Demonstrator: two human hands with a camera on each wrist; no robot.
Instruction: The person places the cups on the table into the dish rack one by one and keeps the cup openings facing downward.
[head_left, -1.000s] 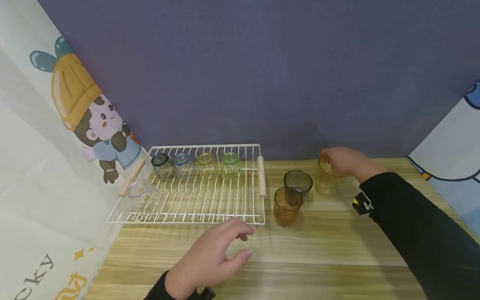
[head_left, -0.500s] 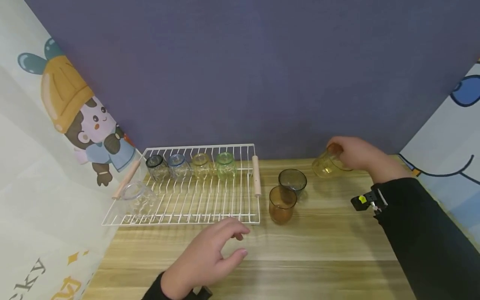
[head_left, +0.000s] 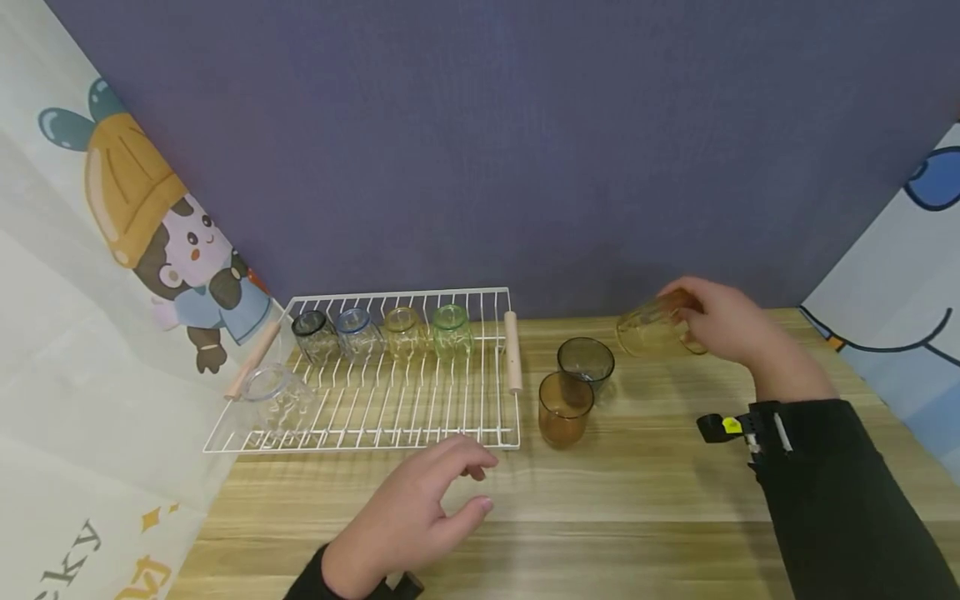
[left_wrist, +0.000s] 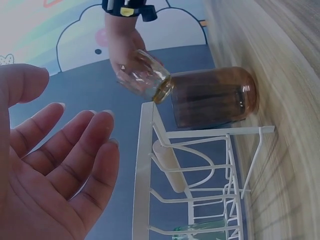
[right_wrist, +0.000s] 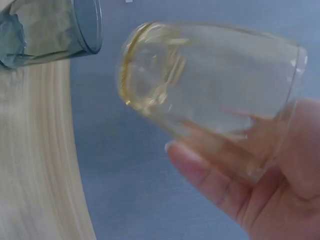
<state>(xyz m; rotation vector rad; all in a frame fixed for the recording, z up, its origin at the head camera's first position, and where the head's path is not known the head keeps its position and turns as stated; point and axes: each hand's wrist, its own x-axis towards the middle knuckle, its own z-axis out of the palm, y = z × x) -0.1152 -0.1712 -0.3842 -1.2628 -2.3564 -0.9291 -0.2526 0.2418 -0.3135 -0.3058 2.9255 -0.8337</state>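
My right hand (head_left: 723, 325) grips a pale yellow glass (head_left: 643, 332) near one end, above the back right of the table. In the right wrist view the glass (right_wrist: 215, 75) lies tilted almost sideways, its thick base pointing away from the hand. Left of it stand a smoky grey glass (head_left: 585, 357) and an amber glass (head_left: 565, 417), close together. My left hand (head_left: 420, 504) hovers by the front edge of the white wire rack (head_left: 360, 450), fingers loosely bent, holding nothing. The left wrist view shows its palm (left_wrist: 50, 185) bare.
Along the rack's back row stand several tinted glasses, among them a blue one (head_left: 360, 337) and a green one (head_left: 452, 333). A clear glass (head_left: 277, 400) sits at the rack's front left. Wooden handles (head_left: 513, 354) flank the rack. A dark blue panel (head_left: 525, 167) rises behind the table.
My right hand has lifted the yellow glass and tipped it from upright to nearly sideways, its base swinging left. The view has shifted slightly. My left hand stays in much the same place.
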